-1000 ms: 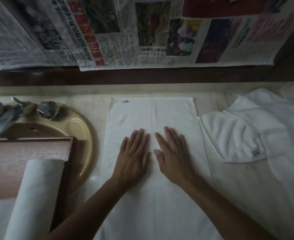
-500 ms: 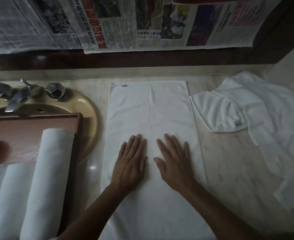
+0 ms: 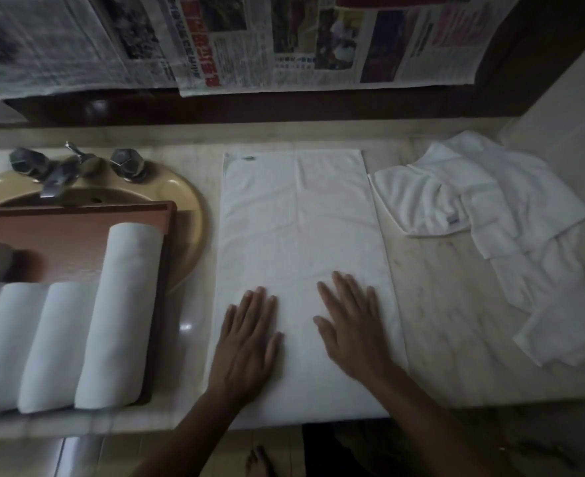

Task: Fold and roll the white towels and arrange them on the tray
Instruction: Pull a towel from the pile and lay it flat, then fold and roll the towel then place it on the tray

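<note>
A long white towel [image 3: 298, 242] lies flat, folded lengthwise, on the marble counter, running from the back wall to the front edge. My left hand [image 3: 246, 342] and my right hand [image 3: 351, 330] press palm-down on its near half, fingers straight and spread, a gap between them. A reddish wooden tray [image 3: 77, 222] sits over the sink at the left and carries several rolled white towels [image 3: 118, 315] lying side by side.
A heap of unfolded white towels [image 3: 497, 218] lies on the counter [image 3: 456, 321] at the right. A beige sink [image 3: 184, 197] with a chrome faucet [image 3: 60, 170] sits behind the tray. Newspaper sheets [image 3: 284, 43] cover the wall behind. The counter's front edge runs under my forearms.
Both hands have slid along the towel toward me and moved slightly apart. The view has tilted down and back, showing more of the tray's rolls and the counter's front edge.
</note>
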A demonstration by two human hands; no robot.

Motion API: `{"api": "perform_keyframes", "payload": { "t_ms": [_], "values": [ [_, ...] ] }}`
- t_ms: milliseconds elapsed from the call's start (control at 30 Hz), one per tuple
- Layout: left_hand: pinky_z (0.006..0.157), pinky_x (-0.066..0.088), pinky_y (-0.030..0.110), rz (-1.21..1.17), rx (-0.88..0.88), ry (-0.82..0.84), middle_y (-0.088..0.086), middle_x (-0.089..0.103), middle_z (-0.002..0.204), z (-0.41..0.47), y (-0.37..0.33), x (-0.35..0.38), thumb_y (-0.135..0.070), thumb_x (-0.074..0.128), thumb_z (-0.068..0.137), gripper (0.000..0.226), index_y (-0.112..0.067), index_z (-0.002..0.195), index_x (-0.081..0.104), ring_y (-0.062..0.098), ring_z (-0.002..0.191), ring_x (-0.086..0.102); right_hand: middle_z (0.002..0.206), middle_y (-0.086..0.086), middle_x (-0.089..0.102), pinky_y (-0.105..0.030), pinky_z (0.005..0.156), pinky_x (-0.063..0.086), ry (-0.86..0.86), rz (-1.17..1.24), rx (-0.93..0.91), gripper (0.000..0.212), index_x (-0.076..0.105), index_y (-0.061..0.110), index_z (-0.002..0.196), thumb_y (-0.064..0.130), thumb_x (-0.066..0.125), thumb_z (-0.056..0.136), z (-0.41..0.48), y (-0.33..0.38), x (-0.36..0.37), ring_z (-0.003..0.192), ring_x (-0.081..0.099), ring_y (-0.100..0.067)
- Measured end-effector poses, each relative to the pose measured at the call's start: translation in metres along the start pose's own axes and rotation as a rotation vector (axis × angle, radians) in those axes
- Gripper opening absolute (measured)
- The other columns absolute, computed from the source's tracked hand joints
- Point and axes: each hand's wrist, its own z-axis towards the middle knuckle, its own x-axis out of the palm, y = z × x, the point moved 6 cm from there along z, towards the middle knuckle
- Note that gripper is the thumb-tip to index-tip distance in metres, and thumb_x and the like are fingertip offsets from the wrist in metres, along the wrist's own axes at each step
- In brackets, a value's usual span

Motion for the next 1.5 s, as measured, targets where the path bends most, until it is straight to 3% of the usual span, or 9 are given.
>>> {"api": "perform_keyframes", "payload": {
  "t_ms": [133, 400, 533, 633, 800, 900, 1100, 1367, 1500],
  "values": [
    [0.126, 0.018, 0.051, 0.028, -0.007, 0.007, 0.004, 0.009, 0.172, -0.011, 0.014, -0.008, -0.046, 0.032, 0.106, 0.065, -0.020, 0.164, 0.019, 0.023, 0.159, 0.007, 0.170, -0.006, 0.023, -0.055, 0.125, 0.016, -0.025, -0.013, 0.124, 0.061, 0.036, 0.020, 0.159, 0.047, 0.039, 0.104, -0.008, -0.040, -0.008, 0.158, 0.016, -0.025],
    [0.125, 0.020, 0.052, 0.011, -0.009, -0.006, 0.006, 0.010, 0.172, -0.048, 0.002, -0.009, -0.044, 0.035, 0.105, 0.066, -0.017, 0.164, 0.020, 0.025, 0.159, 0.009, 0.171, -0.004, 0.017, -0.052, 0.127, 0.015, 0.012, -0.002, 0.123, 0.062, 0.029, 0.022, 0.162, 0.047, 0.035, 0.106, -0.051, -0.027, -0.011, 0.159, 0.008, -0.022],
    [0.126, 0.015, 0.050, -0.016, -0.035, -0.011, 0.008, 0.012, 0.172, -0.047, 0.002, -0.007, -0.048, 0.034, 0.105, 0.067, -0.017, 0.163, 0.023, 0.027, 0.159, 0.010, 0.165, -0.007, 0.033, -0.052, 0.123, 0.026, 0.001, 0.048, 0.124, 0.060, 0.044, 0.020, 0.155, 0.049, 0.038, 0.103, -0.046, -0.026, -0.019, 0.154, 0.026, -0.027],
    [0.119, 0.031, 0.048, -0.055, -0.093, -0.045, 0.013, 0.038, 0.162, -0.027, -0.013, -0.015, -0.051, 0.035, 0.104, 0.065, -0.013, 0.156, 0.039, 0.032, 0.150, 0.034, 0.145, -0.012, 0.054, -0.046, 0.109, 0.042, -0.109, 0.123, 0.155, 0.053, 0.063, 0.014, 0.137, 0.049, 0.047, 0.099, -0.017, -0.037, -0.037, 0.133, 0.050, -0.032],
    [0.098, 0.048, 0.037, -0.121, -0.068, -0.050, 0.005, 0.055, 0.136, 0.034, -0.081, -0.017, -0.043, 0.048, 0.101, 0.051, -0.016, 0.145, 0.050, 0.023, 0.121, 0.051, 0.129, -0.018, 0.061, -0.047, 0.101, 0.049, -0.177, 0.227, 0.182, 0.046, 0.066, 0.006, 0.126, 0.035, 0.050, 0.096, 0.077, -0.076, -0.061, 0.117, 0.058, -0.041],
    [0.090, 0.051, 0.035, -0.181, -0.065, -0.024, 0.002, 0.057, 0.125, 0.065, -0.120, -0.005, -0.033, 0.056, 0.098, 0.044, -0.018, 0.139, 0.053, 0.022, 0.109, 0.055, 0.134, -0.018, 0.059, -0.044, 0.107, 0.043, -0.058, 0.276, 0.221, 0.039, 0.061, 0.004, 0.133, 0.022, 0.058, 0.099, 0.139, -0.098, -0.071, 0.125, 0.055, -0.039],
    [0.082, 0.052, 0.033, -0.209, -0.113, 0.045, 0.001, 0.058, 0.115, 0.095, -0.169, 0.022, -0.026, 0.063, 0.092, 0.036, -0.019, 0.127, 0.056, 0.020, 0.099, 0.053, 0.139, -0.019, 0.054, -0.038, 0.109, 0.039, 0.062, 0.217, 0.248, 0.043, 0.053, 0.004, 0.142, 0.019, 0.056, 0.103, 0.239, -0.131, -0.072, 0.129, 0.052, -0.036],
    [0.073, 0.044, 0.034, -0.090, -0.306, 0.006, -0.003, 0.052, 0.102, 0.117, -0.180, 0.043, -0.040, 0.063, 0.084, 0.027, -0.025, 0.106, 0.058, 0.019, 0.088, 0.046, 0.130, -0.020, 0.053, -0.038, 0.100, 0.046, 0.161, 0.195, 0.281, 0.038, 0.058, 0.006, 0.130, 0.029, 0.064, 0.100, 0.298, -0.156, -0.049, 0.118, 0.057, -0.039],
    [0.069, 0.045, 0.039, -0.054, -0.363, -0.016, -0.003, 0.049, 0.093, 0.130, -0.180, 0.045, -0.053, 0.064, 0.082, 0.034, -0.024, 0.097, 0.055, 0.020, 0.082, 0.044, 0.123, -0.017, 0.057, -0.038, 0.096, 0.046, 0.176, 0.196, 0.269, 0.024, 0.062, 0.010, 0.115, 0.027, 0.063, 0.099, 0.312, -0.166, -0.052, 0.112, 0.059, -0.036]
  ]
}}
